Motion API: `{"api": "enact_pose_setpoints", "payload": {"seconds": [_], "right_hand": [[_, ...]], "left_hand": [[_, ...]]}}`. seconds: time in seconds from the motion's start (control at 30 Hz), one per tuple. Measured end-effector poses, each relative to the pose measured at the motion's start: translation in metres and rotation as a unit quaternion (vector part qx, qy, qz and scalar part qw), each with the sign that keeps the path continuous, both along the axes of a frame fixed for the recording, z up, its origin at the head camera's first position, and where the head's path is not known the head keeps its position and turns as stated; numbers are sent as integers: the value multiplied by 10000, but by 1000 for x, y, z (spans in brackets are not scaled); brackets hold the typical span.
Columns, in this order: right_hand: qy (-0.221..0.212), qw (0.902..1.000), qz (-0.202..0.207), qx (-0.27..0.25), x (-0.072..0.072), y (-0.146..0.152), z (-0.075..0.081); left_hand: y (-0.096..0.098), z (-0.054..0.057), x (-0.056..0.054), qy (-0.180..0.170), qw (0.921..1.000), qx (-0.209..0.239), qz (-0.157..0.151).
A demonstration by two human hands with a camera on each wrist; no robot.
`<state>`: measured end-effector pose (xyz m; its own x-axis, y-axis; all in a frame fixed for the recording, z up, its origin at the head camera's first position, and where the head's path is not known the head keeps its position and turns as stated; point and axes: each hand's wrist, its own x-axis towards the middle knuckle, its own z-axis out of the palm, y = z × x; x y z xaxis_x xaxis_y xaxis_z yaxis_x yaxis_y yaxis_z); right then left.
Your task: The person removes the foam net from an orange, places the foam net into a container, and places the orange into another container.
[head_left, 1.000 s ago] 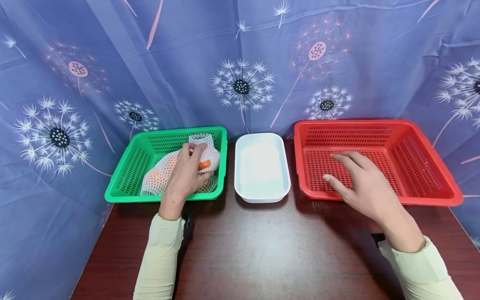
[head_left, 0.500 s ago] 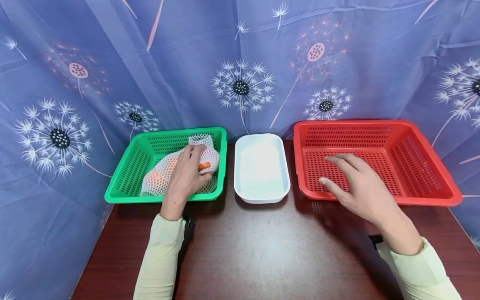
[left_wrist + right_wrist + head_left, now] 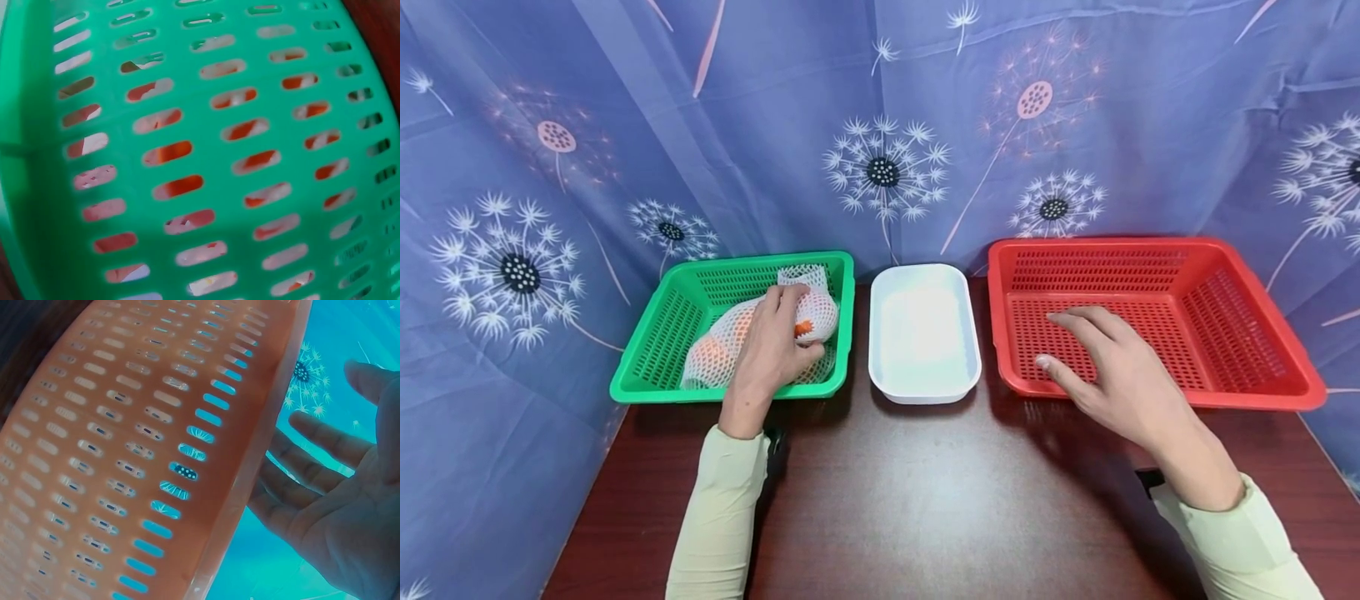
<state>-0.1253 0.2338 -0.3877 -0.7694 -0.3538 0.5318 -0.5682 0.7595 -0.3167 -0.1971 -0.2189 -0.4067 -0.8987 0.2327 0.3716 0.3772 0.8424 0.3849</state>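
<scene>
My left hand reaches into the green basket on the left. Its fingers and thumb grip a round thing in white foam netting, an orange patch showing on it. Left of that hand lie more netted round things, pale with orange tints. The left wrist view looks at the green basket's slotted wall, with pieces of orange and white behind the slots; the hand itself is hidden there. Over the front rim of the red basket hovers my right hand, fingers apart, holding nothing.
Between the baskets stands a white rectangular tray. All three rest on a dark brown table. A blue curtain with dandelion prints hangs right behind them.
The round netted thing under my left fingers has turned slightly, its orange patch shifting left and down. My right hand has drifted a little left.
</scene>
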Motion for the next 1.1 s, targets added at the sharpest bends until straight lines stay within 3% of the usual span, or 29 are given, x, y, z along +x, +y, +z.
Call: {"api": "enact_pose_setpoints", "payload": {"seconds": [1.1], "right_hand": [[-22, 9996, 266, -63, 7, -11, 3]], "left_hand": [[-3, 29, 22, -104, 9982, 592, -4]]}}
